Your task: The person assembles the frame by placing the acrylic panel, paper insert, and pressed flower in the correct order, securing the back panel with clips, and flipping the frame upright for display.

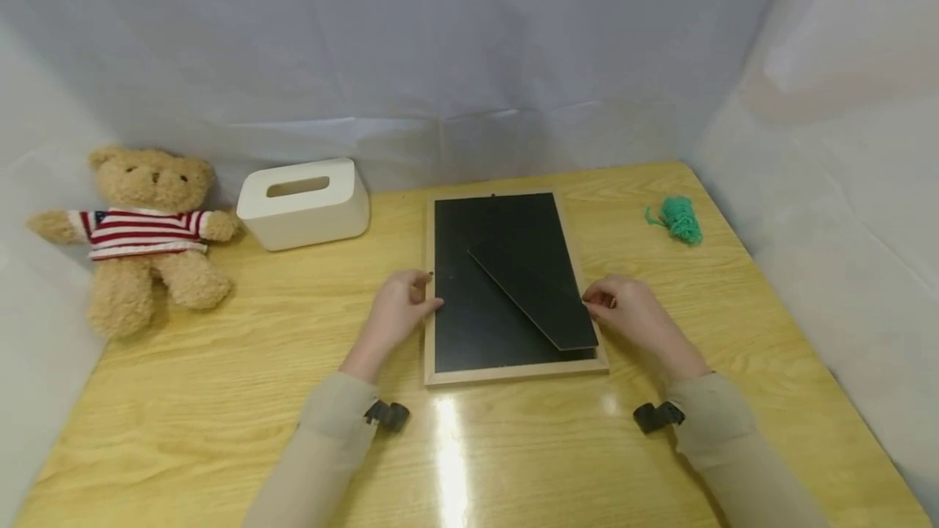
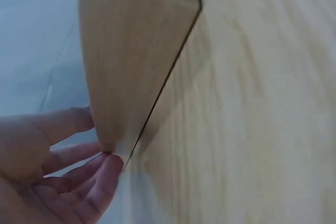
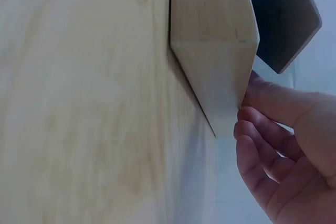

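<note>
A picture frame (image 1: 516, 376) with a light wood border lies on the table, its black backing (image 1: 462, 324) facing up. A black easel stand (image 1: 539, 296) slants across that backing, its wide end near the lower right corner. My left hand (image 1: 394, 304) grips the left border, thumb over the top and fingers at the outer side. On the opposite border, my right hand (image 1: 629, 310) pinches the edge beside the stand's wide end. Both wrist views show fingertips right at the wooden side (image 2: 136, 61), and the stand (image 3: 283, 19) sticks out above the frame in the right one.
A teddy bear (image 1: 150, 226) in a striped sweater sits at the left. Next to it stands a white tissue box (image 1: 308, 214). Green yarn (image 1: 681, 220) lies at the back right of the wooden table (image 1: 220, 398). Pale sheeting (image 1: 469, 47) hangs behind.
</note>
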Demonstrator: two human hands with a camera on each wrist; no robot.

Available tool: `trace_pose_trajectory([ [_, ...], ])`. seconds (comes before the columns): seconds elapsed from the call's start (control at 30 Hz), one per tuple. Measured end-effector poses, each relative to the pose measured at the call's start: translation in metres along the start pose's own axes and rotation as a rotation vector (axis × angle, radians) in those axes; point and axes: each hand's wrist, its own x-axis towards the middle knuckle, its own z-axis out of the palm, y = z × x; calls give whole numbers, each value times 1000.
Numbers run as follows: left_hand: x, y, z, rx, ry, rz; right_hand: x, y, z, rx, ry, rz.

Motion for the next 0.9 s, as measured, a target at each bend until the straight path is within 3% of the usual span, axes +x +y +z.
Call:
trace_pose_trajectory([
  [0.3, 1, -8, 5, -135, 80, -30, 1, -5, 4, -11, 35, 0],
  [0.43, -2, -12, 7, -145, 98, -24, 3, -6, 5, -27, 45, -21],
  [0.53, -5, -13, 5, -153, 70, -13, 3, -7, 5, -37, 45, -32],
  [0.73, -12, -10, 0, -167, -34, -61, 2, -6, 7, -28, 56, -37],
  [0.9, -15, -6, 1, -139, -51, -62, 2, -5, 8, -21, 73, -48],
])
